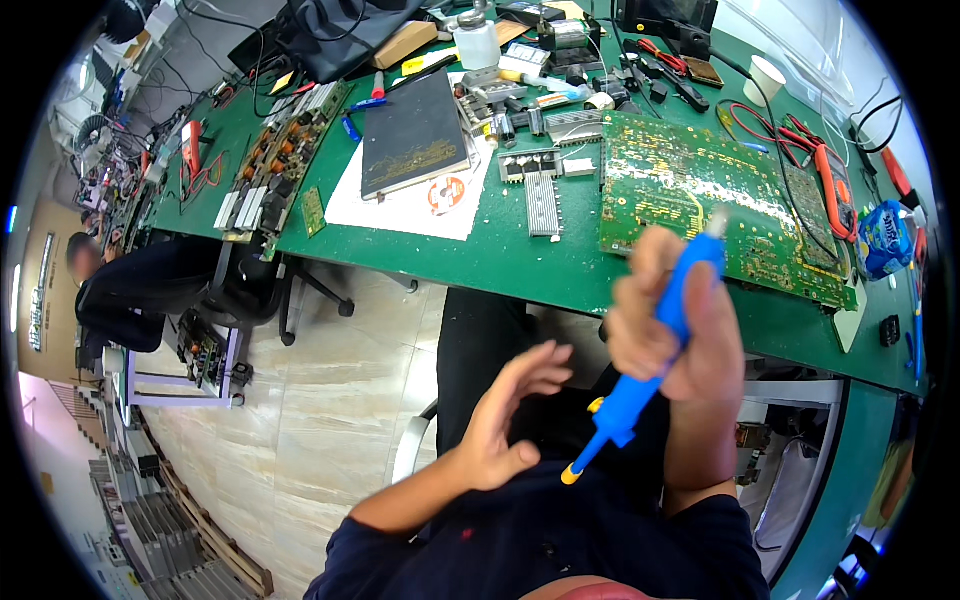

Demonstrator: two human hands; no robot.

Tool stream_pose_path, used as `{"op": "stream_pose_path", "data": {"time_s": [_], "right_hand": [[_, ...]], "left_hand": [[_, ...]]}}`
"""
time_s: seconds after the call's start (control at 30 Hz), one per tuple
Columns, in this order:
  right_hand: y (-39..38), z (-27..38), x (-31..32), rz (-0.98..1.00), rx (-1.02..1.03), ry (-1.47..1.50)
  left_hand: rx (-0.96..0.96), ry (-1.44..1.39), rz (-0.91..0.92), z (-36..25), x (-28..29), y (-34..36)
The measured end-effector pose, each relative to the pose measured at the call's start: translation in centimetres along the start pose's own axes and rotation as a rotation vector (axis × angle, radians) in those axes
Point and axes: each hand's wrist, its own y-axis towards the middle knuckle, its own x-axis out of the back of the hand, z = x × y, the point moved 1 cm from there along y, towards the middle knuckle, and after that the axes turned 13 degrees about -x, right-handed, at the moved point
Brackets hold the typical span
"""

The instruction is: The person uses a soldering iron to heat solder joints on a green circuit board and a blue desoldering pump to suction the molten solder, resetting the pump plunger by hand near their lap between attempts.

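Note:
My right hand [715, 345] is wrapped round a blue desoldering pump [640, 385] with yellow parts. Its pale tip points up and away from me, over the near edge of a large green circuit board [690, 170]. The yellow plunger end slants down toward my chest. Above my lap, my left hand [505, 420] hangs empty with fingers apart, a little left of the pump's plunger end. The circuit board lies solder side up on the green workbench [470, 262]; whether the pump's tip touches it I cannot tell.
Heat sinks [541, 205] and loose components lie left of the board. A black notebook [412, 135] rests on white paper [350, 215]. Further left is a populated board [275, 160]. A red multimeter [835, 190], blue packet [884, 240] and paper cup [765, 80] stand to the right. Another person [150, 285] sits far left.

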Motion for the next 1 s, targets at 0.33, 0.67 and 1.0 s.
{"op": "stream_pose_path", "data": {"time_s": [0.33, 0.67, 1.0], "right_hand": [[-4.8, -2.3, 0.1, -0.286, 0.277, -1.332], [-12.3, -7.2, -0.6, -0.283, 0.137, -1.028], [-12.4, -7.4, -1.4, -0.527, 0.630, -1.354]], "left_hand": [[0.029, -0.542, -0.351, 0.2, 0.2, 4.1], [0.151, -0.819, -0.725, -0.1, 0.4, 5.1], [0.211, -1.320, -0.377, 1.3, 2.6, 9.7]]}}
